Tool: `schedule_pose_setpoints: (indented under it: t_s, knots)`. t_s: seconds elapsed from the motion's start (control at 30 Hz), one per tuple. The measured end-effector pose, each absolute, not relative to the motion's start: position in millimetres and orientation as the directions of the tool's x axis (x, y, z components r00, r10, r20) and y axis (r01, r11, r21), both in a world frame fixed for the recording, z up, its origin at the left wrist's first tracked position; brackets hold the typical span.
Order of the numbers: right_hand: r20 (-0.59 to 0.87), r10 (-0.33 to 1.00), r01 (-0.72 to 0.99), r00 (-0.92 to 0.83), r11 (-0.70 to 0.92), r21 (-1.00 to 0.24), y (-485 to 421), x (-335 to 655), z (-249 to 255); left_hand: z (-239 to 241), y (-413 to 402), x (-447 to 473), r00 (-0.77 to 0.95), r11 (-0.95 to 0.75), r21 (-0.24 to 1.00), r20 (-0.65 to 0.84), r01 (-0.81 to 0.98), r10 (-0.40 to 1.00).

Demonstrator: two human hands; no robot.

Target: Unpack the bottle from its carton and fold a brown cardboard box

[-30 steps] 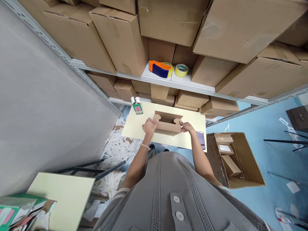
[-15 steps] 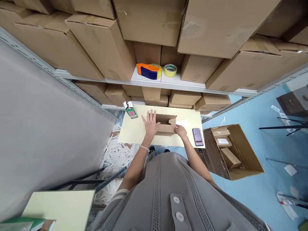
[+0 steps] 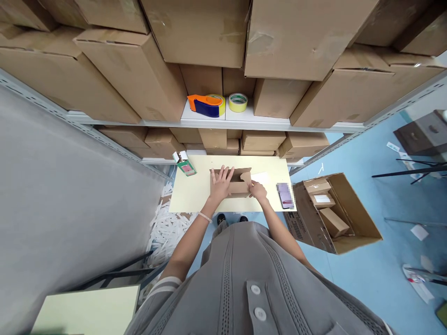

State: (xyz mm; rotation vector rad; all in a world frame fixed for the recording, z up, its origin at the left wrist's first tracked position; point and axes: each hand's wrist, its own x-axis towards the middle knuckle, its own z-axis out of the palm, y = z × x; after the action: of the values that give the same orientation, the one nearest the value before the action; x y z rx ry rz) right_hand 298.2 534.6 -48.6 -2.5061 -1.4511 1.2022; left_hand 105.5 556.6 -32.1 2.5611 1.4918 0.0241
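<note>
Shelving (image 3: 237,123) stacked with cartons (image 3: 195,32) stands beyond a pale yellow board (image 3: 190,195). A small cardboard box (image 3: 230,187) is positioned mid-board, near the board's front edge. The left hand (image 3: 220,184) is held open, with the fingers spread and pressed on the box. The right hand (image 3: 258,190) is closed in a pinch on the box's upright end flap (image 3: 246,177). Relative to the earlier frame, the left hand has been shifted from the board onto the box. A white paper (image 3: 260,178) lies just right of the box, a blurred phone (image 3: 285,195) lies at the board's right edge, and a green packet (image 3: 184,164) stands at the far left corner, well apart from the box.
</note>
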Motion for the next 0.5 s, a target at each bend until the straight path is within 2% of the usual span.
schedule_pose_setpoints:
  t_s: [0.5]
  knots:
    - [-0.619, 0.744, 0.738, 0.253, -0.562, -0.374, 540, 305, -53, -29, 537, 107, 0.456, -0.449, 0.159, -0.008, 0.879, 0.89]
